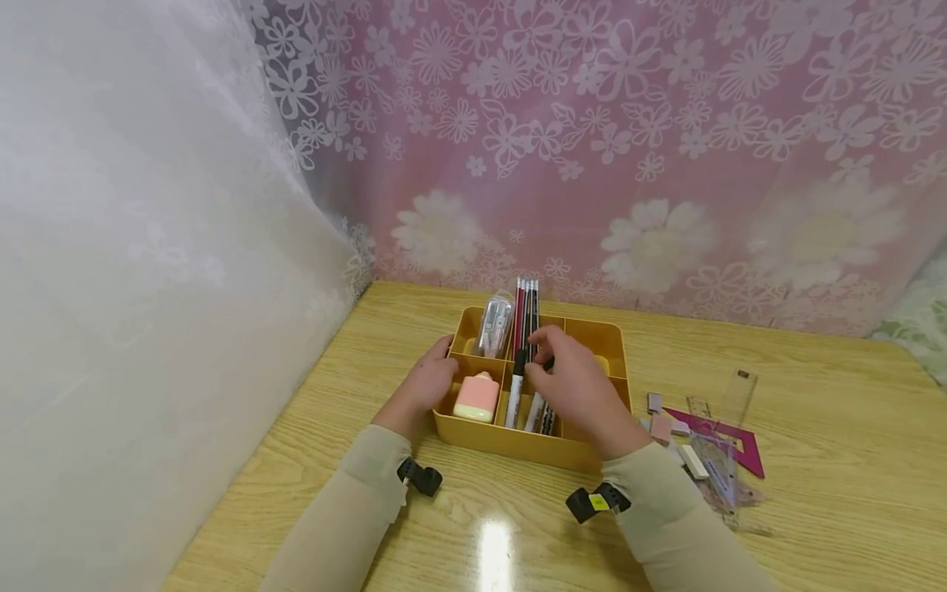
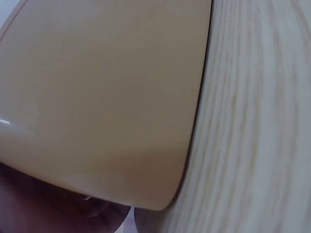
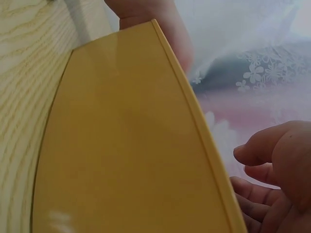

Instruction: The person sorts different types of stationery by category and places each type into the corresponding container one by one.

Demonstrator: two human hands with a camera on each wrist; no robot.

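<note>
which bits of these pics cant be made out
- Head: part of the tray's right side, covered by the right hand
- Head: print on the white marker, too small to read
- Left wrist: the left hand, dark and cut off by the bottom edge
- Right wrist: the tray's contents, hidden behind its wall

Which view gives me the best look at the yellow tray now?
The head view: it shows the tray from above, compartments included, though the right hand covers part. The left wrist view shows only a plain outer wall, close up; the right wrist view shows an outer wall and its rim, nothing inside.
</note>
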